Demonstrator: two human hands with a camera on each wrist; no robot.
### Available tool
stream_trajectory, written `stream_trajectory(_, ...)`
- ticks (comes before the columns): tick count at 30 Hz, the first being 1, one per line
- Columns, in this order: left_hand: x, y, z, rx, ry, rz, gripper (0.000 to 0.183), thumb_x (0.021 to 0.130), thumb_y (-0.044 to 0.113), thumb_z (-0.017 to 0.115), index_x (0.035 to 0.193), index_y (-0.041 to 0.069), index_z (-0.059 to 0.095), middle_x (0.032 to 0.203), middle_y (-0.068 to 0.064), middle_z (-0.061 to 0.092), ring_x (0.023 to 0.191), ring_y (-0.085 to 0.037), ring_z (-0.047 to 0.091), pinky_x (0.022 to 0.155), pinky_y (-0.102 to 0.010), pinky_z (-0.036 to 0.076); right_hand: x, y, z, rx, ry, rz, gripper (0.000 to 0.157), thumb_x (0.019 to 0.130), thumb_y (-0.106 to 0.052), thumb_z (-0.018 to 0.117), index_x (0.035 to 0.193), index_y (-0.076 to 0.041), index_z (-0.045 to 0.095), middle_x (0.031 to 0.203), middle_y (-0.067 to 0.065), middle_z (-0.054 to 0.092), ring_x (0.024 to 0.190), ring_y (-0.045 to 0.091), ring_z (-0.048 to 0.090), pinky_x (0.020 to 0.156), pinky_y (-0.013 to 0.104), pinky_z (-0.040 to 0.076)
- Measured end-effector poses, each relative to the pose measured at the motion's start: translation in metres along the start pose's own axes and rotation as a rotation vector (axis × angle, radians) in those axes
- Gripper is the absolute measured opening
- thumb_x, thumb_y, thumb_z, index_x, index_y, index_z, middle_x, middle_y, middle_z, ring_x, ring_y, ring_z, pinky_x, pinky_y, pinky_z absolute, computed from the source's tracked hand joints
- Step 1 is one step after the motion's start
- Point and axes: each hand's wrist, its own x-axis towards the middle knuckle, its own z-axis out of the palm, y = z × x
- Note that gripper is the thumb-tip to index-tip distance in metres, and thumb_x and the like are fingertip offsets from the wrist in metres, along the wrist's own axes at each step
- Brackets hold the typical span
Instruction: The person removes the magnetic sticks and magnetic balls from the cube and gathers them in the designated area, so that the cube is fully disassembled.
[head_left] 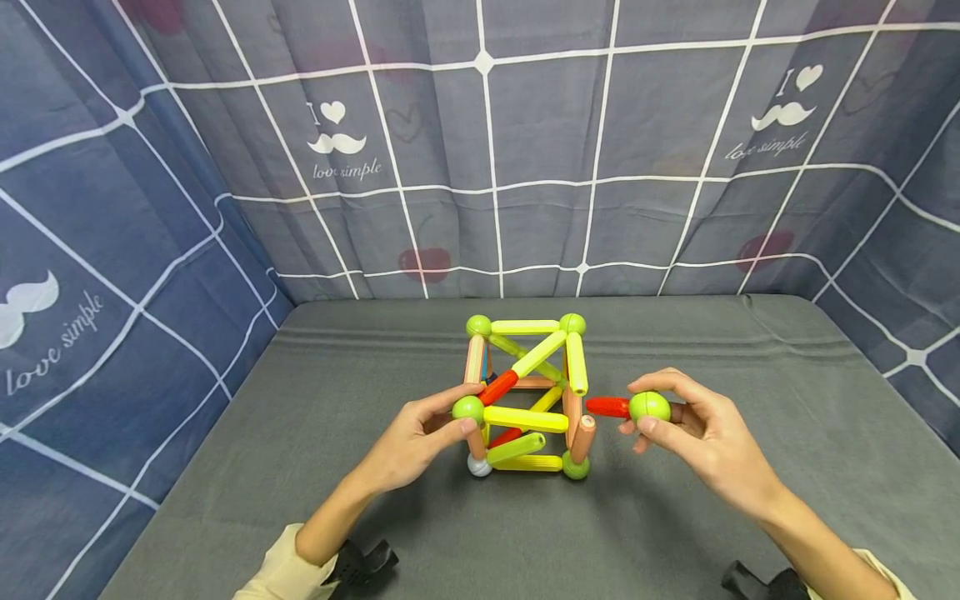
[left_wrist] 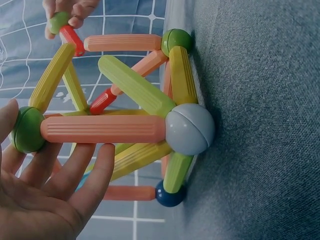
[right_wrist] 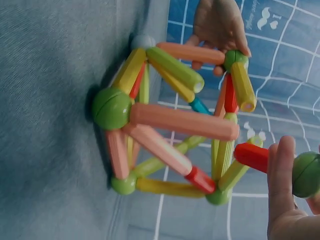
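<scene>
A box-shaped frame of magnetic building rods and balls stands on the cloth. At its front upper left corner, my left hand (head_left: 408,442) pinches a green ball (head_left: 468,409) between thumb and fingers. From that ball a yellow rod (head_left: 527,419) runs right to a free end. To the right of the frame, my right hand (head_left: 708,442) holds another green ball (head_left: 649,406) with a short red rod (head_left: 607,407) attached, pointing at the frame. In the right wrist view, a salmon rod (right_wrist: 185,122) rises from the lower green ball (right_wrist: 113,108), its upper end without a ball.
A grey-white ball (left_wrist: 190,129) is the frame's front lower left corner, with a loose-ended light green rod (left_wrist: 135,85) on it. Dark grey cloth (head_left: 337,350) covers the surface. Patterned curtains (head_left: 540,125) hang behind and at both sides.
</scene>
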Motion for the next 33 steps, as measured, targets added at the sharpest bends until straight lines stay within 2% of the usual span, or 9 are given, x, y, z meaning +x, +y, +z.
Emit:
stream_trajectory(5, 0.0, -0.001, 0.0, -0.006, -0.004, 0.009, 0.044, 0.1, 0.009, 0.059, 0.142, 0.002, 0.05, 0.076, -0.007, 0.067, 0.079, -0.024, 0.055, 0.056, -0.031, 0.032, -0.007, 0.009, -0.009, -0.103, 0.05, 0.044, 0.03, 0.091, 0.011, 0.062, 0.119, 0.002, 0.059, 0.1, 0.012, 0.061, 0.07, 0.024, 0.068, 0.069, 0.029, 0.057)
stream_trajectory(8, 0.0, -0.001, -0.001, -0.004, -0.005, 0.006, 0.044, 0.1, 0.009, 0.059, 0.143, 0.003, 0.05, 0.074, -0.004, 0.065, 0.077, -0.019, 0.054, 0.055, -0.031, 0.031, -0.009, 0.018, -0.015, -0.19, 0.076, 0.103, 0.028, 0.09, 0.005, 0.067, 0.117, 0.0, 0.061, 0.098, 0.008, 0.06, 0.068, 0.024, 0.068, 0.065, 0.03, 0.056)
stream_trajectory(12, 0.001, -0.001, 0.0, -0.01, -0.004, 0.003, 0.044, 0.1, 0.009, 0.059, 0.143, 0.003, 0.05, 0.071, -0.002, 0.058, 0.07, -0.013, 0.048, 0.054, -0.031, 0.029, -0.009, 0.035, -0.024, -0.267, 0.078, 0.196, 0.028, 0.09, -0.001, 0.07, 0.117, 0.001, 0.062, 0.1, 0.012, 0.057, 0.069, 0.024, 0.068, 0.064, 0.03, 0.056)
stream_trajectory(17, 0.0, -0.001, -0.001, -0.018, -0.006, 0.011, 0.044, 0.1, 0.009, 0.059, 0.142, 0.003, 0.05, 0.074, -0.008, 0.061, 0.076, -0.018, 0.053, 0.056, -0.03, 0.032, -0.009, 0.05, -0.032, -0.33, 0.048, 0.283, 0.034, 0.088, -0.002, 0.072, 0.119, 0.005, 0.061, 0.102, 0.014, 0.055, 0.074, 0.022, 0.068, 0.063, 0.03, 0.057)
stream_trajectory(20, 0.0, -0.002, -0.001, -0.02, -0.007, 0.018, 0.044, 0.1, 0.009, 0.058, 0.142, 0.003, 0.05, 0.079, -0.015, 0.067, 0.081, -0.023, 0.057, 0.06, -0.029, 0.035, -0.01, 0.056, -0.033, -0.397, 0.03, 0.297, 0.037, 0.086, -0.004, 0.075, 0.12, 0.004, 0.062, 0.105, 0.011, 0.058, 0.083, 0.02, 0.067, 0.063, 0.029, 0.056)
stream_trajectory(23, 0.0, -0.002, -0.001, -0.024, -0.001, 0.019, 0.044, 0.1, 0.009, 0.059, 0.143, 0.003, 0.05, 0.085, -0.019, 0.07, 0.087, -0.024, 0.062, 0.069, -0.026, 0.042, -0.01, 0.059, -0.034, -0.471, 0.009, 0.29, 0.038, 0.085, -0.008, 0.077, 0.119, 0.002, 0.065, 0.106, 0.006, 0.061, 0.088, 0.02, 0.063, 0.066, 0.026, 0.053)
stream_trajectory(26, 0.0, -0.003, -0.002, -0.03, -0.002, 0.013, 0.045, 0.1, 0.01, 0.059, 0.143, 0.004, 0.05, 0.087, -0.02, 0.071, 0.092, -0.021, 0.063, 0.077, -0.027, 0.045, -0.01, 0.061, -0.034, -0.509, -0.027, 0.29, 0.035, 0.085, -0.01, 0.078, 0.116, 0.001, 0.067, 0.103, 0.004, 0.061, 0.085, 0.017, 0.059, 0.065, 0.025, 0.049)
stream_trajectory(30, 0.001, -0.004, -0.002, -0.04, -0.011, 0.012, 0.045, 0.1, 0.009, 0.059, 0.143, 0.004, 0.049, 0.083, -0.022, 0.07, 0.091, -0.02, 0.061, 0.076, -0.027, 0.044, -0.011, 0.063, -0.036, -0.514, -0.066, 0.3, 0.032, 0.084, -0.012, 0.079, 0.113, -0.002, 0.069, 0.098, 0.003, 0.058, 0.077, 0.013, 0.055, 0.061, 0.025, 0.046)
stream_trajectory(33, 0.001, -0.005, -0.002, -0.035, -0.004, 0.015, 0.045, 0.099, 0.008, 0.059, 0.143, 0.004, 0.05, 0.087, -0.021, 0.071, 0.095, -0.021, 0.063, 0.08, -0.027, 0.047, -0.01, 0.063, -0.036, -0.512, -0.077, 0.294, 0.031, 0.083, -0.011, 0.08, 0.112, -0.002, 0.07, 0.096, 0.003, 0.057, 0.075, 0.011, 0.053, 0.06, 0.025, 0.046)
